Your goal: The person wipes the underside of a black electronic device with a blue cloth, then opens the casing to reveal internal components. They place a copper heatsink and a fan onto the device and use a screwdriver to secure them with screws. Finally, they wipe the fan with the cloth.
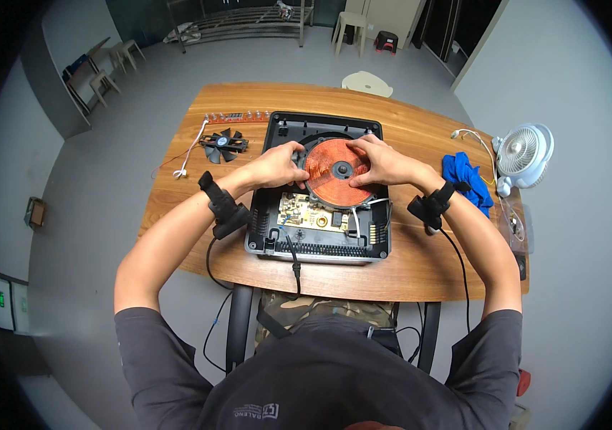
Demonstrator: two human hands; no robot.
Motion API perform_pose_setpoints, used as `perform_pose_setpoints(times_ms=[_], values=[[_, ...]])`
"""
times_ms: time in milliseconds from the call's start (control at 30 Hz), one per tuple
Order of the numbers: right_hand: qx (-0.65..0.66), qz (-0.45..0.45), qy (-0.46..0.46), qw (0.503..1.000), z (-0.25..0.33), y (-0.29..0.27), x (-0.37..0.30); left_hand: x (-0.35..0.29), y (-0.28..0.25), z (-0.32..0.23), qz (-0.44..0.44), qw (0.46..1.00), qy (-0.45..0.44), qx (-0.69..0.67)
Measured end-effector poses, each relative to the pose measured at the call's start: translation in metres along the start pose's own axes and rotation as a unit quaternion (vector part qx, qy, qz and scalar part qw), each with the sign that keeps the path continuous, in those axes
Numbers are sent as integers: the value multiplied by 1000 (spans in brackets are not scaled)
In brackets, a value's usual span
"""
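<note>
A round copper induction coil (326, 188) with a dark hub sits in the black open housing (275, 136) of an induction cooker. My left hand (279, 165) grips the coil's left rim, thumb and fingers on its edge. On the opposite side my right hand (384, 163) holds the upper right of the coil, its fingertips reaching over the copper face. Below the coil, toward me, a yellowish circuit board (306, 213) lies in the housing. White wires (356, 222) run from the coil's lower right edge. Whether the coil rests on the housing floor I cannot tell.
Left of the housing lie a black cooling fan (222, 145) and a narrow orange circuit strip (238, 117) with a white cable. A blue cloth (468, 179) and a white desk fan (525, 154) are at the right. A black power cord (296, 266) hangs over the wooden table's (198, 261) front edge.
</note>
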State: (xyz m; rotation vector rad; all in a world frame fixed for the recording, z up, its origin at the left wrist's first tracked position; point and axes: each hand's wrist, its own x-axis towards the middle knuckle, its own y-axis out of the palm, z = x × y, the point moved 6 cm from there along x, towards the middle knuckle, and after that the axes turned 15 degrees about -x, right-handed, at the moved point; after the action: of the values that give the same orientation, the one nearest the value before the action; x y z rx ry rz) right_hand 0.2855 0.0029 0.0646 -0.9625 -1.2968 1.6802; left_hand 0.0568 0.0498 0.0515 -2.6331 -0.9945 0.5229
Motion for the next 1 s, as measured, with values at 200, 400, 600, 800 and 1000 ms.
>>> perform_pose_setpoints(times_ms=[200, 400, 600, 800, 1000], values=[[7, 11, -34, 999, 23, -9, -2, -24, 6, 6, 11, 993, -55, -108], [23, 3, -68, 997, 55, -2, -2, -47, 2, 24, 19, 991, -91, -100], [28, 26, -64, 997, 60, 3, -7, -54, 8, 22, 28, 993, -104, -53], [8, 27, -66, 997, 57, 4, -5, -53, 11, 22, 30, 994, -105, -25], [11, 43, -61, 997, 57, 7, -8, -55, 15, 25, 26, 993, -115, -17]])
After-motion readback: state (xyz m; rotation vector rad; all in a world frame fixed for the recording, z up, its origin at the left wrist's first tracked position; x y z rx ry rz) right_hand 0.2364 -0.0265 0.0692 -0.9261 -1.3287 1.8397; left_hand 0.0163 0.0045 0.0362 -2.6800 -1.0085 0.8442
